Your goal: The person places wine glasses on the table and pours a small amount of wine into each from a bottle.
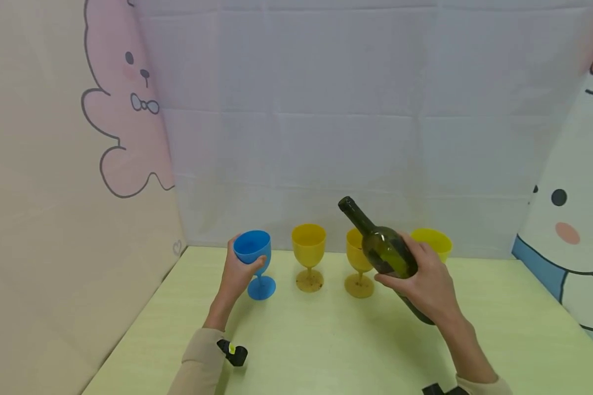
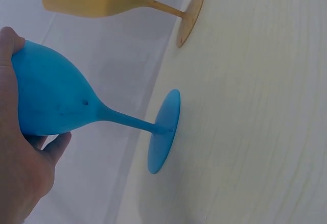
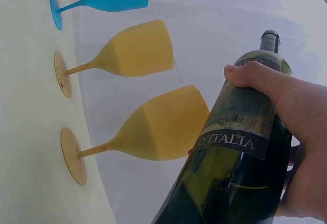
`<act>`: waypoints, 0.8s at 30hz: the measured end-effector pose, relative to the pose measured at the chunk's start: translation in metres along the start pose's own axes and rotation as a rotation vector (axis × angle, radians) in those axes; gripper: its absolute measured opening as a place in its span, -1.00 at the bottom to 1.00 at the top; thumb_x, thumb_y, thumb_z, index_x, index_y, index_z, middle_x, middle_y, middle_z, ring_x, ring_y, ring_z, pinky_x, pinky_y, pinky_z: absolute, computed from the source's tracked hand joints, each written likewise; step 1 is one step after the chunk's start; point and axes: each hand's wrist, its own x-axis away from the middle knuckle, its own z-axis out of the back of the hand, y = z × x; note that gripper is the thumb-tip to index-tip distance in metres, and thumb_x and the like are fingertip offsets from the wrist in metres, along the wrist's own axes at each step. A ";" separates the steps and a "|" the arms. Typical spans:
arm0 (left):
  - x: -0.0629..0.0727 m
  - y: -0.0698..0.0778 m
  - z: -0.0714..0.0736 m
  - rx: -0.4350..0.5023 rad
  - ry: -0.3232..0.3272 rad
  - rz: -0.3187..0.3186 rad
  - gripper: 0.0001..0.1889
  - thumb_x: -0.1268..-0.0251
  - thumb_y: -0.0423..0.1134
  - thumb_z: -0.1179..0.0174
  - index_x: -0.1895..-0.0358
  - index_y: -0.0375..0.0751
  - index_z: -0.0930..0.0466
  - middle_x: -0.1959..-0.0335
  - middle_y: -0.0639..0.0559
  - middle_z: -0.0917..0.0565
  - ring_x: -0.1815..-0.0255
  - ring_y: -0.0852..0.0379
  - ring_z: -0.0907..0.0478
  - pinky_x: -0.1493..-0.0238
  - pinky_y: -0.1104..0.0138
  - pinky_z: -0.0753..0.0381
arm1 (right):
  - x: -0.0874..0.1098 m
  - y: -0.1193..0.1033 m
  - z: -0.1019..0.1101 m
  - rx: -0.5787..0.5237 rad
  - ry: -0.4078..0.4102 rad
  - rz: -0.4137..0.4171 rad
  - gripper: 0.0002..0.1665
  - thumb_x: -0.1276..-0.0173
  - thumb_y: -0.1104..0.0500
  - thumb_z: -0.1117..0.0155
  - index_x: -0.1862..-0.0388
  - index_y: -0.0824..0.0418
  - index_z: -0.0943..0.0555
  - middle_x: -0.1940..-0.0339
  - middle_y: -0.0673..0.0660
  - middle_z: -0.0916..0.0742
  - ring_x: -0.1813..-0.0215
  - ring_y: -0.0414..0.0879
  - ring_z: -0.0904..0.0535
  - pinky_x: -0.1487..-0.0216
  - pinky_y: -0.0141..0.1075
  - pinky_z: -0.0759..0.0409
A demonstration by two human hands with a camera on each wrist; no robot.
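Green glass bottle (image 1: 387, 253) is gripped by the right hand (image 1: 427, 285), neck tilted up-left toward the blue goblet (image 1: 253, 258), whose bowl is clasped by the left hand (image 1: 234, 274).

Glossy green glass bottle (image 1: 387, 253), matt, probably plastic blue goblet (image 1: 253, 253), wood-grain table (image 1: 326, 340)

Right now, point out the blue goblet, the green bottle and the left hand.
blue goblet (image 1: 251, 246): head view, on the bowl.
green bottle (image 1: 388, 253): head view, on the shoulder, above the fingers.
left hand (image 1: 234, 276): head view, on the back of the hand.
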 end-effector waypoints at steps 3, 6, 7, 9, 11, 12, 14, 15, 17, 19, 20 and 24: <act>-0.002 -0.001 0.001 -0.006 0.006 0.005 -0.06 -0.20 -0.10 -0.38 -0.53 -0.03 0.06 -0.42 -0.21 -0.30 -0.42 -0.29 -0.30 -0.26 -0.24 -0.46 | -0.002 0.000 0.000 0.005 0.008 0.011 0.12 0.10 -0.18 -0.65 -0.46 0.01 -0.37 -0.03 0.26 -0.63 0.06 0.15 -0.53 0.17 0.07 -0.51; -0.003 -0.002 0.002 -0.007 0.006 0.009 -0.06 -0.20 -0.11 -0.38 -0.54 -0.05 0.06 -0.42 -0.22 -0.30 -0.42 -0.30 -0.29 -0.27 -0.25 -0.44 | -0.003 0.001 0.001 0.000 0.009 0.014 0.12 0.10 -0.17 -0.65 -0.47 -0.01 -0.37 -0.03 0.26 -0.63 0.06 0.14 -0.53 0.18 0.07 -0.50; -0.003 -0.002 0.002 -0.009 0.003 0.011 -0.06 -0.20 -0.10 -0.37 -0.54 -0.05 0.06 -0.43 -0.22 -0.29 -0.42 -0.30 -0.29 -0.27 -0.25 -0.44 | -0.003 0.001 0.002 -0.001 0.009 0.011 0.12 0.10 -0.17 -0.65 -0.47 -0.01 -0.36 -0.04 0.26 -0.63 0.05 0.15 -0.53 0.17 0.08 -0.51; -0.003 -0.002 0.002 -0.009 -0.008 0.010 -0.06 -0.21 -0.10 -0.37 -0.54 -0.05 0.06 -0.42 -0.23 -0.30 -0.42 -0.31 -0.29 -0.27 -0.26 -0.44 | -0.002 0.002 0.003 -0.004 0.006 0.000 0.12 0.09 -0.17 -0.65 -0.48 -0.01 -0.36 -0.06 0.27 -0.63 0.04 0.16 -0.53 0.16 0.11 -0.51; -0.003 -0.003 0.001 -0.008 -0.009 0.007 -0.06 -0.20 -0.09 -0.37 -0.53 -0.05 0.06 -0.42 -0.23 -0.30 -0.42 -0.31 -0.30 -0.27 -0.26 -0.44 | -0.002 0.003 0.003 -0.004 -0.002 -0.006 0.13 0.08 -0.17 -0.64 -0.48 -0.01 -0.35 -0.07 0.27 -0.62 0.02 0.17 -0.52 0.14 0.13 -0.52; -0.003 -0.003 0.002 -0.009 -0.010 0.004 -0.06 -0.20 -0.09 -0.37 -0.53 -0.04 0.06 -0.42 -0.22 -0.30 -0.42 -0.31 -0.30 -0.27 -0.25 -0.44 | -0.002 0.003 0.003 -0.005 -0.004 -0.010 0.13 0.08 -0.17 -0.64 -0.48 -0.02 -0.34 -0.07 0.27 -0.62 0.02 0.17 -0.52 0.14 0.13 -0.52; -0.004 -0.003 0.002 -0.009 -0.008 -0.001 -0.06 -0.20 -0.08 -0.38 -0.53 -0.04 0.05 -0.42 -0.22 -0.31 -0.42 -0.30 -0.30 -0.27 -0.25 -0.45 | -0.002 0.002 0.002 -0.009 -0.006 -0.013 0.12 0.07 -0.17 -0.64 -0.49 -0.03 -0.34 -0.08 0.27 -0.61 0.01 0.17 -0.52 0.12 0.15 -0.52; -0.004 -0.004 0.003 -0.009 -0.009 -0.003 -0.06 -0.20 -0.08 -0.38 -0.53 -0.03 0.05 -0.42 -0.22 -0.31 -0.42 -0.30 -0.30 -0.26 -0.25 -0.45 | -0.001 0.002 0.002 -0.010 -0.008 -0.015 0.12 0.06 -0.17 -0.64 -0.49 -0.03 -0.34 -0.08 0.27 -0.61 0.01 0.17 -0.51 0.12 0.15 -0.52; -0.004 -0.004 0.003 -0.013 -0.010 -0.001 -0.06 -0.20 -0.08 -0.38 -0.53 -0.03 0.05 -0.42 -0.21 -0.30 -0.42 -0.30 -0.30 -0.26 -0.25 -0.45 | -0.001 0.002 0.001 -0.009 -0.010 -0.015 0.12 0.06 -0.18 -0.63 -0.49 -0.03 -0.34 -0.08 0.27 -0.61 0.01 0.17 -0.51 0.11 0.15 -0.52; -0.004 -0.005 0.003 -0.008 -0.011 0.001 -0.07 -0.20 -0.08 -0.38 -0.52 -0.02 0.05 -0.42 -0.21 -0.30 -0.42 -0.30 -0.30 -0.26 -0.25 -0.46 | -0.001 0.001 0.000 -0.008 -0.015 -0.016 0.12 0.06 -0.18 -0.63 -0.49 -0.04 -0.34 -0.08 0.27 -0.61 0.01 0.16 -0.51 0.12 0.14 -0.52; -0.004 -0.005 0.003 -0.006 -0.011 0.003 -0.07 -0.20 -0.08 -0.38 -0.52 -0.02 0.05 -0.42 -0.21 -0.31 -0.41 -0.30 -0.30 -0.25 -0.25 -0.46 | -0.001 0.001 0.000 -0.007 -0.017 -0.015 0.12 0.06 -0.19 -0.63 -0.49 -0.03 -0.34 -0.09 0.27 -0.61 0.00 0.17 -0.51 0.11 0.15 -0.52; -0.004 -0.003 0.000 0.008 -0.016 0.008 -0.08 -0.20 -0.08 -0.38 -0.51 0.00 0.04 -0.41 -0.19 -0.31 -0.41 -0.28 -0.31 -0.25 -0.23 -0.47 | -0.001 0.002 0.002 -0.011 -0.017 -0.008 0.11 0.05 -0.17 -0.63 -0.49 -0.02 -0.34 -0.12 0.29 -0.61 -0.01 0.20 -0.52 0.09 0.19 -0.53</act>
